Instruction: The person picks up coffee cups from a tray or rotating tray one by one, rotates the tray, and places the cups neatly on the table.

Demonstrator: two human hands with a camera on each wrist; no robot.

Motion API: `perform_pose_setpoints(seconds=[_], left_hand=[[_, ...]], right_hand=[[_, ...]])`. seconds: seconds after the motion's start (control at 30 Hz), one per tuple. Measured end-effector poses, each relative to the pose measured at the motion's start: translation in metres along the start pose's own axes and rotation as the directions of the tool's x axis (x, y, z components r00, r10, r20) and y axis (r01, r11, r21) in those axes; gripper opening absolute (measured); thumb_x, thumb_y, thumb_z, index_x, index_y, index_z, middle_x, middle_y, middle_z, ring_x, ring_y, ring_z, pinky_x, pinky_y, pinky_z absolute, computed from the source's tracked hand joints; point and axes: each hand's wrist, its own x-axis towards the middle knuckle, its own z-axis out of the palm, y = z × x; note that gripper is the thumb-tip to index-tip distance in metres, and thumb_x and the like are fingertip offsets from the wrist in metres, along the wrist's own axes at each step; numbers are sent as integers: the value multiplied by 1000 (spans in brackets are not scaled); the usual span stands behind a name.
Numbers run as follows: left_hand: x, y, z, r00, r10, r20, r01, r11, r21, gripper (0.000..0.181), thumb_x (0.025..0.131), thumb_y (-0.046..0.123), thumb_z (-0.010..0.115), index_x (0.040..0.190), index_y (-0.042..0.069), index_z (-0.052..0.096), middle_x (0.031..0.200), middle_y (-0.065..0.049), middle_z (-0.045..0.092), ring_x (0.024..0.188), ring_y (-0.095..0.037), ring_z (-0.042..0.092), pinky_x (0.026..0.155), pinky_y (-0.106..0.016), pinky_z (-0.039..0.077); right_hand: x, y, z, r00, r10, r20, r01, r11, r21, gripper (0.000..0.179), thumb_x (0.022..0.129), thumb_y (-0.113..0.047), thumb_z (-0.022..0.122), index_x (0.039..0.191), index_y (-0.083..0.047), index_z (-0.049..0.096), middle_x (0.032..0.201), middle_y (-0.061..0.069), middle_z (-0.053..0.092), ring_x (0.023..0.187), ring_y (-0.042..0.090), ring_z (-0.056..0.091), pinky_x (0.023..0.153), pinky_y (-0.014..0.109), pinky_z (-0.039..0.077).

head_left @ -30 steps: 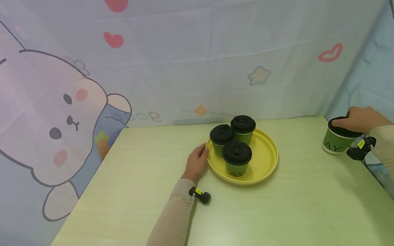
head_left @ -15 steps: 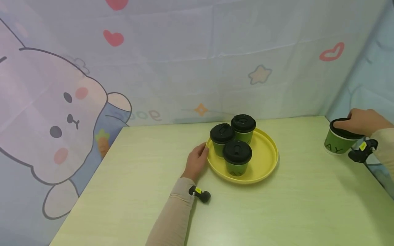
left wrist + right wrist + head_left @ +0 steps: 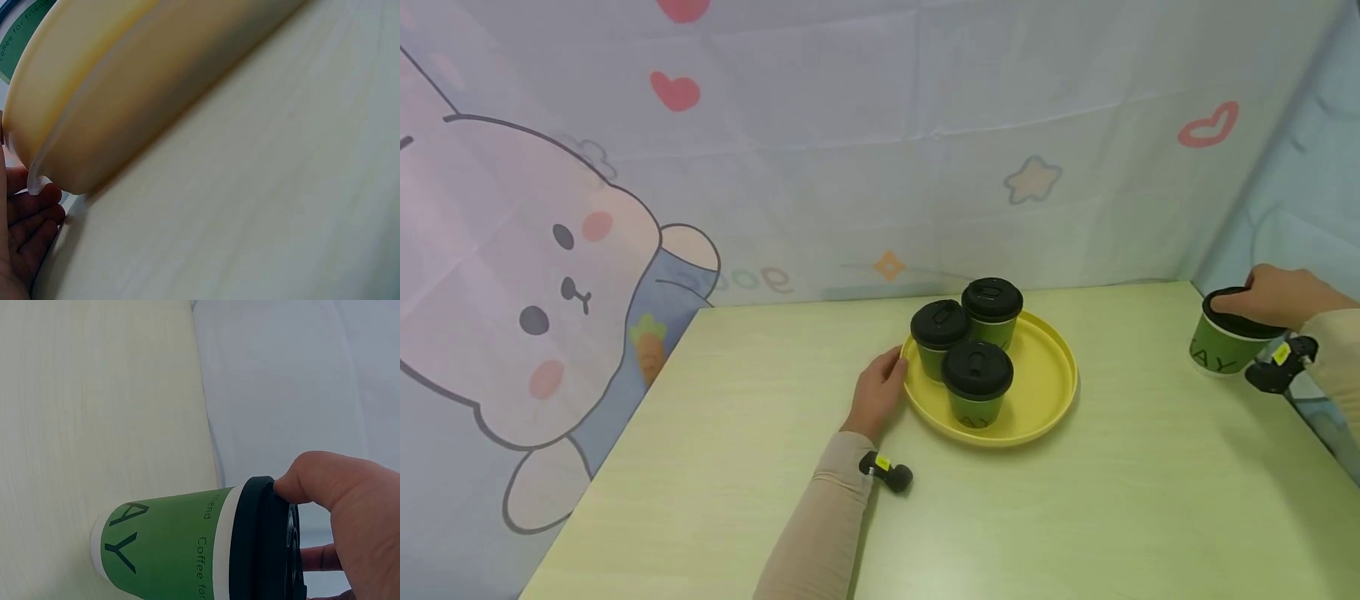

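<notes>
My left hand (image 3: 877, 396) pinches the left rim of a round yellow tray (image 3: 1048, 383); in the left wrist view its fingers (image 3: 37, 219) curl beneath the rim. Three green paper coffee cups with black lids stand upright on the tray: a left cup (image 3: 934, 362), a back cup (image 3: 996, 333) and a front cup (image 3: 976, 412). At the table's right edge, my right hand (image 3: 1288, 296) grips another lidded coffee cup (image 3: 169, 540) by its black lid (image 3: 253, 550) from above. That cup is upright, and its base appears to be on the table.
The pale wooden table (image 3: 1120, 500) spreads around the tray, with bare surface between it and the right-hand cup. A printed cloth (image 3: 820, 167) hangs behind the table, and another cloth (image 3: 1315, 200) borders its right edge.
</notes>
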Motion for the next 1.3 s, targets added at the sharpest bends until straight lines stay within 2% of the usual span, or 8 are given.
perform_pose_setpoints(seconds=[0.3,0.4,0.5,0.7,0.87,1.03,1.2,1.3], left_hand=[[0,0,0,1000,10,-2,-10,1000,-8,48,105,44,46,146,20,56,145,-2,57,139,-22,47,116,-42,36],[0,-1,0,1000,17,-1,-17,1000,-2,48,105,45,46,146,20,56,145,-2,57,139,-23,48,116,-43,36],[0,0,0,1000,20,-3,-20,1000,2,48,105,44,46,146,20,56,145,-2,57,139,-23,48,116,-43,36],[0,-1,1,1000,28,-11,-28,1000,15,48,105,43,47,146,21,56,145,-3,57,138,-22,48,116,-42,37],[1,-3,2,999,30,-13,-30,999,12,48,105,44,46,146,21,56,145,-3,57,138,-23,48,116,-42,37],[2,-3,2,999,29,-12,-29,1000,11,48,105,44,46,146,20,56,145,-4,57,138,-23,48,116,-42,36],[1,-2,1,1000,27,-9,-27,1000,14,48,105,44,46,146,20,56,145,-4,57,138,-24,48,116,-42,36],[1,-2,1,1000,25,-5,-25,999,20,49,105,44,46,147,20,55,145,-3,57,139,-23,48,116,-42,36]], right_hand=[[-9,-10,-3,1000,7,-22,-7,1000,2,79,94,-43,56,117,29,36,107,48,48,96,64,49,77,65,49],[-10,-9,-2,999,17,-29,-17,1000,6,83,96,-47,53,123,28,32,115,49,42,103,68,42,84,71,45],[-9,-9,-2,998,31,-48,-30,999,18,92,97,-56,48,131,26,26,122,51,35,109,73,33,91,76,37],[-11,-19,-10,987,35,-158,-29,999,39,97,98,-65,36,137,23,24,129,49,31,113,71,29,96,77,30],[-13,-37,-18,968,29,-250,-7,996,89,87,100,-58,32,142,18,27,133,49,29,117,68,27,95,76,27],[-10,-55,-16,939,-23,-343,84,983,164,73,100,-46,34,147,10,33,138,48,30,121,68,25,95,76,27],[-9,-77,-10,897,-194,-397,292,935,204,59,100,-32,37,142,10,42,136,42,38,121,60,32,95,72,28],[-10,-93,-2,873,-261,-412,366,909,199,53,100,-27,38,138,8,47,133,37,44,116,54,39,92,68,33]])
